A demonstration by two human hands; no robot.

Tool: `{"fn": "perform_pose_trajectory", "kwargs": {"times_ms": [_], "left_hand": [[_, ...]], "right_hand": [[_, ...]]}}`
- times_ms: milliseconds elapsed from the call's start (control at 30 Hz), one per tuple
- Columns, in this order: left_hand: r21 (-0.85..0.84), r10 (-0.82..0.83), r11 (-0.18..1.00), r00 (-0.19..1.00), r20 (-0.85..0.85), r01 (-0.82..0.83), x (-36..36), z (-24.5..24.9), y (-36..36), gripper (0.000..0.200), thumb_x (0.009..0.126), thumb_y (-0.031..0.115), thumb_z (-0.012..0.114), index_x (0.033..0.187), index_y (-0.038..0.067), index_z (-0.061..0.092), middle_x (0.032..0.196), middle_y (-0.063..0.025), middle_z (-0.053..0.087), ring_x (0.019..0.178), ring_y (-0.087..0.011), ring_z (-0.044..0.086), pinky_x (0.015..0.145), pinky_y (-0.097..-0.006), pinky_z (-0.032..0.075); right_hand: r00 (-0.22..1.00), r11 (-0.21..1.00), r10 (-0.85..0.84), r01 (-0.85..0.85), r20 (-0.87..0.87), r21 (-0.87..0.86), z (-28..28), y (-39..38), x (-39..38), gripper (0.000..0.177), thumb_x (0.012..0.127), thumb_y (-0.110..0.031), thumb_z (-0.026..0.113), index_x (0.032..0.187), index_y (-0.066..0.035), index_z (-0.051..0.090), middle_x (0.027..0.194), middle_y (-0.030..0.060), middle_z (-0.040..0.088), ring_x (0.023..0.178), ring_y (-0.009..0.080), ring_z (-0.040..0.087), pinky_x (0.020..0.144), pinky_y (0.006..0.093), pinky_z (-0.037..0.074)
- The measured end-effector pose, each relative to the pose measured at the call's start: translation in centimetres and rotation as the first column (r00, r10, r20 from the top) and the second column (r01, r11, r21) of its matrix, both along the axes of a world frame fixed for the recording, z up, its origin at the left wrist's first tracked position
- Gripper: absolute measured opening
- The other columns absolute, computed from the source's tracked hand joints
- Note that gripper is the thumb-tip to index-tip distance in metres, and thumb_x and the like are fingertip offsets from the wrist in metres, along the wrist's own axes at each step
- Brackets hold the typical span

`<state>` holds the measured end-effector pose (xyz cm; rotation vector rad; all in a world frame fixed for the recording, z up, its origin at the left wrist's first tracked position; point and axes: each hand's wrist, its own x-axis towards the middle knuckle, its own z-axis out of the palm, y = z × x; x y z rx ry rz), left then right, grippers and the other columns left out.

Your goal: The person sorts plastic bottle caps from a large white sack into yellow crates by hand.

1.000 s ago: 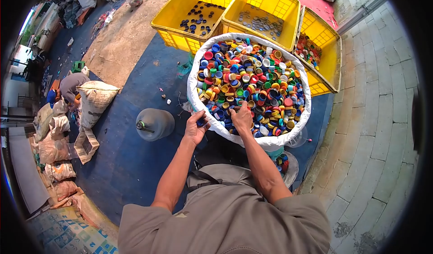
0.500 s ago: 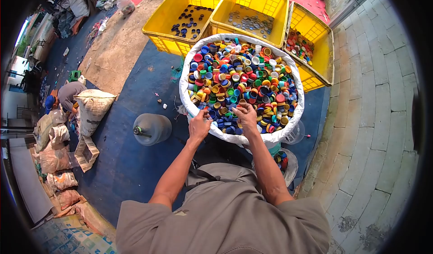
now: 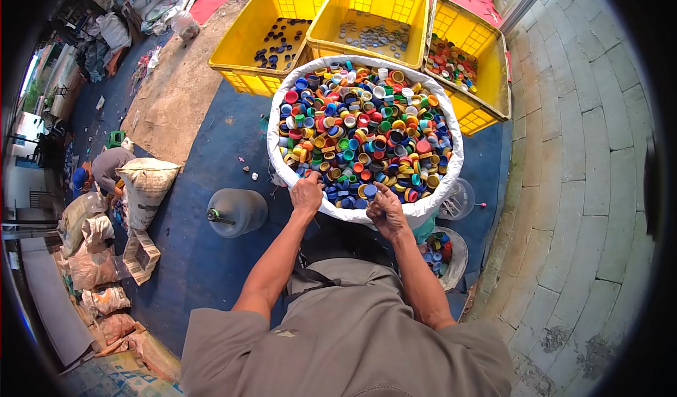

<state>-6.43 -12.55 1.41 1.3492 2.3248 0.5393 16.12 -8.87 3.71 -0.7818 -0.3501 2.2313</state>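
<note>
A big round sack with a white rolled rim (image 3: 275, 159) stands before me, heaped with bottle caps (image 3: 352, 125) of many colours. At its near left edge is my left hand (image 3: 307, 194), fingers curled together; a bit of red shows at the fingertips, too small to name. My right hand (image 3: 388, 214) is over the near rim, its thumb and fingers pinched at a blue bottle cap (image 3: 370, 191).
Behind the sack stand three yellow crates, the left crate (image 3: 229, 51) with dark caps, the middle crate (image 3: 321, 34) with pale ones, the right crate (image 3: 493, 65) with mixed ones. A large clear jug (image 3: 247, 214) is left; a wall (image 3: 571, 185) runs right. Another person (image 3: 109, 168) bends at far left.
My right hand has drawn back toward the near rim and turned, with a blue bottle cap at its fingertips. The left hand has shifted slightly. The view has moved a little.
</note>
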Motion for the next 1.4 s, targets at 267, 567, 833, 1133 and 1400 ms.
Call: {"fn": "perform_pose_trajectory", "kwargs": {"times_ms": [267, 567, 833, 1133, 1400], "left_hand": [[0.076, 0.15, 0.844, 0.371, 0.917, -0.531, 0.3, 2.1, -0.9, 0.024, 0.084, 0.007, 0.068, 0.107, 0.002, 0.063, 0.084, -0.003, 0.063, 0.074, -0.0118, 0.059, 0.072, -0.025, 0.05], [-0.103, -0.202, 0.79, -0.416, 0.887, -0.604, -1.2, 4.0, -2.0, 0.029, 0.094, 0.016, 0.054, 0.118, 0.0, 0.054, 0.11, -0.0154, 0.06, 0.103, -0.0265, 0.061, 0.085, -0.0421, 0.055], [-0.22, -0.152, 0.773, -0.51, 0.847, -0.595, -5.0, 5.0, -0.7, 0.026, 0.094, 0.018, 0.053, 0.113, 0.0, 0.056, 0.103, -0.0098, 0.061, 0.097, -0.0241, 0.062, 0.083, -0.0363, 0.054], [-0.247, -0.063, 0.77, -0.455, 0.888, -0.589, -15.3, 1.9, 2.0, 0.019, 0.089, 0.005, 0.056, 0.107, -0.003, 0.056, 0.1, -0.0121, 0.061, 0.095, -0.0225, 0.06, 0.087, -0.0349, 0.053], [-0.228, -0.226, 0.772, -0.592, 0.774, -0.593, -28.1, 5.5, 17.5, 0.039, 0.091, 0.021, 0.053, 0.108, -0.013, 0.046, 0.11, -0.0238, 0.053, 0.104, -0.0347, 0.054, 0.101, -0.0473, 0.043]], "right_hand": [[0.993, 0.999, 0.043, -0.046, -0.112, -0.021, -0.3, 0.5, 0.2, 0.04, 0.084, -0.009, 0.068, 0.12, -0.006, 0.051, 0.096, 0.0051, 0.063, 0.078, 0.0116, 0.059, 0.054, 0.0229, 0.039], [0.985, 0.998, 0.062, -0.066, -0.16, -0.014, -0.1, 0.7, -2.5, 0.038, 0.086, -0.011, 0.066, 0.121, -0.006, 0.052, 0.108, 0.0094, 0.06, 0.103, 0.0259, 0.061, 0.076, 0.0305, 0.052], [0.998, 0.991, 0.04, -0.047, -0.057, -0.127, 1.0, 1.0, -7.6, 0.045, 0.083, -0.015, 0.055, 0.123, 0.005, 0.049, 0.111, 0.0173, 0.057, 0.104, 0.0291, 0.057, 0.087, 0.0372, 0.05], [0.989, 0.954, -0.135, 0.112, -0.064, -0.279, 0.9, 3.7, -19.7, 0.054, 0.073, -0.011, 0.051, 0.123, 0.008, 0.043, 0.119, 0.023, 0.052, 0.109, 0.0357, 0.054, 0.1, 0.0432, 0.042], [0.872, 0.976, -0.22, 0.199, -0.438, -0.094, 4.7, 18.4, -33.0, 0.009, 0.071, -0.006, 0.045, 0.076, 0.003, 0.044, 0.11, 0.025, 0.051, 0.11, 0.041, 0.049, 0.11, 0.0562, 0.029]]}}
